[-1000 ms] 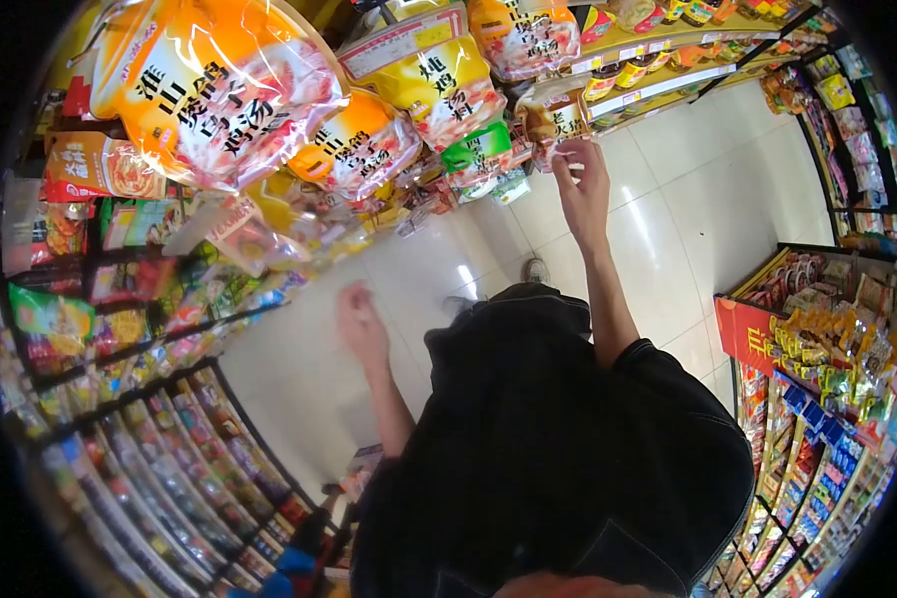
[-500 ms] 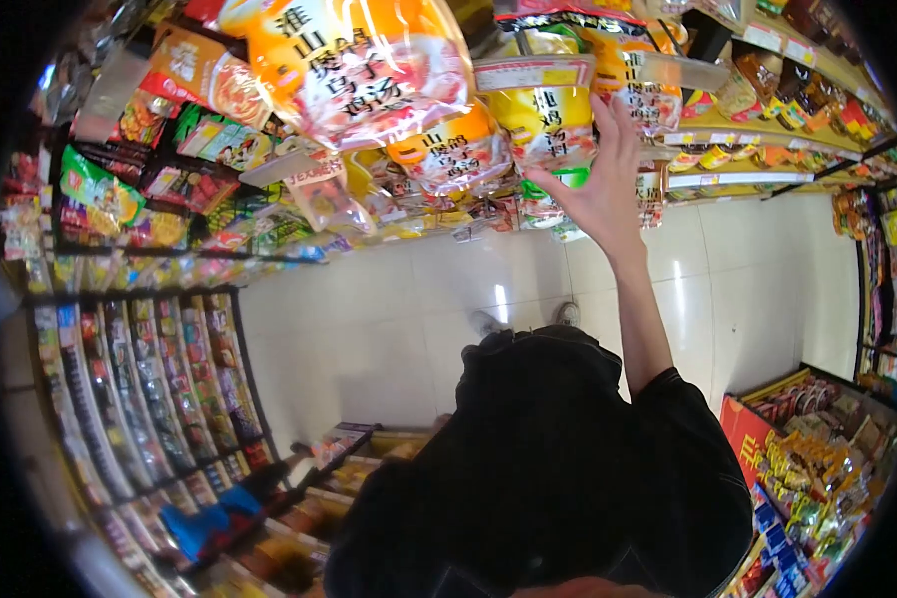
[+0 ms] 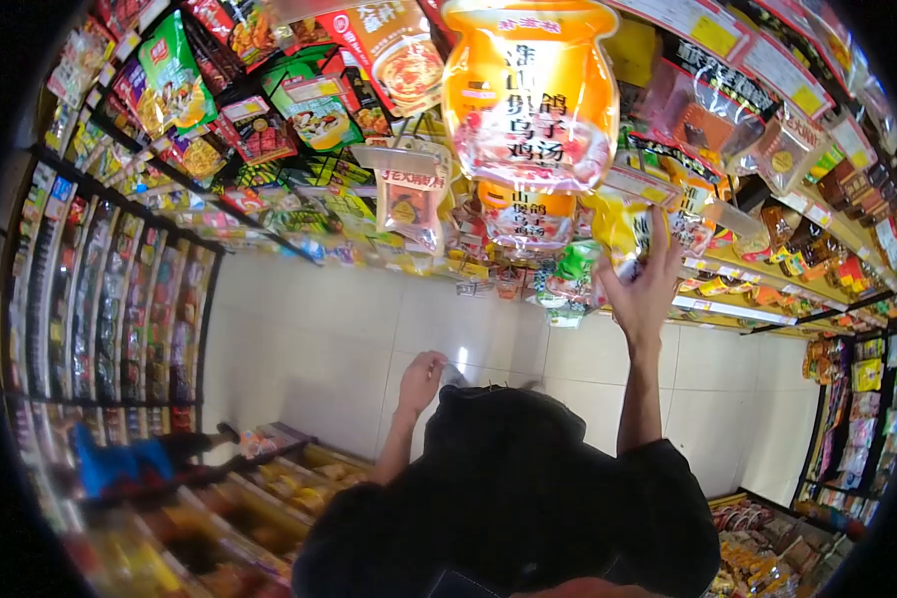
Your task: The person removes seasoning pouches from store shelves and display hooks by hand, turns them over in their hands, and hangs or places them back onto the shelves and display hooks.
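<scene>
My right hand (image 3: 642,284) reaches up to the shelf, its thumb and fingers around the lower part of a yellow soup-ingredient packet (image 3: 618,224). Part of that packet is hidden behind my fingers. To its left hangs a large orange-and-white soup packet (image 3: 530,100) with black characters, and a smaller similar packet (image 3: 526,214) shows below it. Another orange packet (image 3: 695,214) is just right of my fingertips. Down by my body, over the floor, my left hand (image 3: 423,379) has its fingers curled, with nothing visible in them.
Seasoning packets, a green bag (image 3: 174,80) among them, crowd the shelf at upper left. Price strips (image 3: 702,30) run along the upper right. Tall shelves (image 3: 105,309) stand at left, and bins (image 3: 309,478) lie behind me. A blurred person in blue (image 3: 120,458) is at lower left.
The view has shifted, so the shelf goods appear further right and lower. My right hand has closed in around the yellow packet, which looks narrower and turned. My left hand has come into view.
</scene>
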`<state>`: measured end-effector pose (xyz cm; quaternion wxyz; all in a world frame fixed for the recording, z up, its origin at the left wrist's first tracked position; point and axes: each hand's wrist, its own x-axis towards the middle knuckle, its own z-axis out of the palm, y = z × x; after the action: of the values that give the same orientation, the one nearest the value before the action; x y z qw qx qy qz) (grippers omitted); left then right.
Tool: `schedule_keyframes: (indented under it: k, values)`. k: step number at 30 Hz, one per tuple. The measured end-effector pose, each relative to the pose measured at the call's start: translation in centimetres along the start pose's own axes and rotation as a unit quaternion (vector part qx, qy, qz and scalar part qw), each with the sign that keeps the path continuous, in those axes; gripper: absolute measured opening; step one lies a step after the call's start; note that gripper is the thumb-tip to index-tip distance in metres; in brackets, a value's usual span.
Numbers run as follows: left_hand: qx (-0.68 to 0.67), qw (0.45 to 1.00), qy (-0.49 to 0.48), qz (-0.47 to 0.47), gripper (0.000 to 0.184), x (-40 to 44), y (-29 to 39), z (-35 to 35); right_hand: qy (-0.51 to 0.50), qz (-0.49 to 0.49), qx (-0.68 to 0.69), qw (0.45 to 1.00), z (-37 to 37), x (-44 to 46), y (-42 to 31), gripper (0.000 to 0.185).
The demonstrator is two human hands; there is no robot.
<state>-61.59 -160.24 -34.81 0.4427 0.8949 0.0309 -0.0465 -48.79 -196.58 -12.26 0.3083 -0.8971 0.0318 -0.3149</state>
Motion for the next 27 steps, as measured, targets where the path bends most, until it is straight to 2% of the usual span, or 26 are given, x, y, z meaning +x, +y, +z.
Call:
schedule_keyframes:
  k: [6,7,9,11,12,13,15,17,18,19,21,23,25,27]
  values:
    - [-0.079,0.991,-0.064,0.083,0.016,3.2,11.1,-5.2,-0.066,0.024,0.029,0.997,-5.8,-1.6,-3.2,0.086]
    - [-0.098,0.988,-0.052,0.104,0.016,4.0,12.0,-5.9,-0.047,-0.019,0.035,0.998,-6.0,-1.8,-2.7,0.085]
    - [-0.136,0.98,-0.032,0.143,0.014,5.2,13.5,-7.0,-0.091,0.006,0.044,0.995,-7.1,-2.5,-2.4,0.085]
    - [-0.199,0.968,-0.014,0.152,0.014,6.2,15.5,-8.6,-0.182,0.025,-0.005,0.983,-8.8,-3.3,-3.2,0.089]
    - [-0.229,0.961,-0.006,0.157,0.013,6.7,16.7,-9.6,-0.219,-0.012,-0.007,0.976,-9.4,-4.3,-2.7,0.089]
    - [-0.261,0.954,-0.007,0.151,0.013,7.0,18.0,-10.6,-0.289,0.047,0.034,0.956,-10.4,-5.0,-3.4,0.088]
    - [-0.33,0.934,-0.008,0.136,0.013,7.3,21.1,-12.4,-0.342,-0.001,0.11,0.933,-11.0,-5.8,-5.0,0.087]
    - [-0.306,0.931,-0.037,0.194,0.015,7.6,25.8,-14.8,-0.333,-0.064,0.138,0.93,-10.1,-5.0,-8.3,0.09]
    - [-0.291,0.929,-0.055,0.224,0.017,8.2,27.4,-15.9,-0.331,-0.061,0.096,0.937,-9.5,-4.4,-10.1,0.097]
    - [-0.275,0.932,-0.05,0.232,0.02,9.2,28.0,-16.5,-0.302,-0.111,-0.002,0.947,-8.7,-3.7,-11.8,0.098]
    - [-0.242,0.937,-0.042,0.248,0.026,11.3,29.1,-17.9,-0.202,-0.198,-0.062,0.957,-6.1,-1.2,-15.7,0.093]
    - [-0.27,0.929,0.016,0.253,0.027,14.5,30.8,-20.6,-0.117,-0.245,-0.054,0.961,-3.6,1.5,-18.2,0.093]
    - [-0.382,0.885,-0.016,0.268,0.025,16.5,33.6,-24.3,-0.04,-0.271,-0.044,0.961,-1.6,4.0,-20.5,0.094]
    - [-0.373,0.87,-0.008,0.322,0.023,19.8,35.0,-26.8,0.012,-0.282,-0.026,0.959,0.5,6.4,-21.9,0.093]
